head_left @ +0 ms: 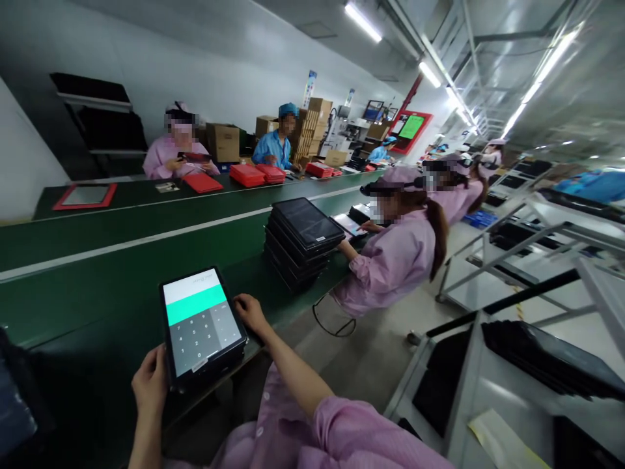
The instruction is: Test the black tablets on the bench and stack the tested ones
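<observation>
A black tablet (200, 326) with a lit calculator screen lies in front of me, seemingly on top of one or more others at the edge of the green bench. My left hand (150, 381) is closed on its lower left edge, thumb along the side. At the right edge is my right hand (251, 314), its fingers curled in against the tablet's side. The fingertips of both hands are partly hidden. Beyond my right hand stands a tall stack of dark tablets (305, 228), the top one with its screen off.
More dark tablets (17, 397) sit at the left edge. A co-worker in pink (390, 260) sits to the right, touching a lit tablet (347, 225). Across the green bench (122, 251) people handle red sleeves (247, 174). Metal carts (517, 286) with dark tablets stand at right.
</observation>
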`<state>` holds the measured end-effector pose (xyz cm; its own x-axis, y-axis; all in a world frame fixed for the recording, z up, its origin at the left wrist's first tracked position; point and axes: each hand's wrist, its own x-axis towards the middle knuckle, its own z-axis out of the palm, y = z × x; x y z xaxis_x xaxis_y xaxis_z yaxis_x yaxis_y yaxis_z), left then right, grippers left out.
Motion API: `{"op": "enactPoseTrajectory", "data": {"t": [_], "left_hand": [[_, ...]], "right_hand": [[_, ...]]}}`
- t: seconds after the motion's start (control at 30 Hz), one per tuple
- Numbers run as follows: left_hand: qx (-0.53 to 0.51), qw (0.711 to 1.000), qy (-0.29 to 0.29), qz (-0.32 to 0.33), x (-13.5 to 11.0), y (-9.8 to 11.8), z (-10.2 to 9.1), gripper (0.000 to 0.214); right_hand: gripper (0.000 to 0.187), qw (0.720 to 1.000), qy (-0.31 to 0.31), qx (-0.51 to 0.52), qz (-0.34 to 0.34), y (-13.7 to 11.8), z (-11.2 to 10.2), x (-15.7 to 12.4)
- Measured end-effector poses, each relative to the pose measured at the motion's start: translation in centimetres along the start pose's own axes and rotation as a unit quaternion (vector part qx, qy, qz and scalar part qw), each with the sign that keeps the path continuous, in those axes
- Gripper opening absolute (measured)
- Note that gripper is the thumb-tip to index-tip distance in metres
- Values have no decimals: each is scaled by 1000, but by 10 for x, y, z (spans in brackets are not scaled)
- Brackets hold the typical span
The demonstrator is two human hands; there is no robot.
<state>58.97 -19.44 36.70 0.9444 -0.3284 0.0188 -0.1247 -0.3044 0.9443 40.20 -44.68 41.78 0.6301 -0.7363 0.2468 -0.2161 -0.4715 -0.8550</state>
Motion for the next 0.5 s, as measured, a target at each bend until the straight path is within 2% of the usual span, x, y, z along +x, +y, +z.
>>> {"op": "enactPoseTrajectory", "data": {"t": [0.27,0.5], "left_hand": [[-65,997,-32,24,-20,24,3,63],[-83,995,-26,56,-28,38,4,55]], "right_hand": [[27,1000,-14,-12,-20,4,1,-8],[30,998,-32,8,-62,12,-2,-12]]}}
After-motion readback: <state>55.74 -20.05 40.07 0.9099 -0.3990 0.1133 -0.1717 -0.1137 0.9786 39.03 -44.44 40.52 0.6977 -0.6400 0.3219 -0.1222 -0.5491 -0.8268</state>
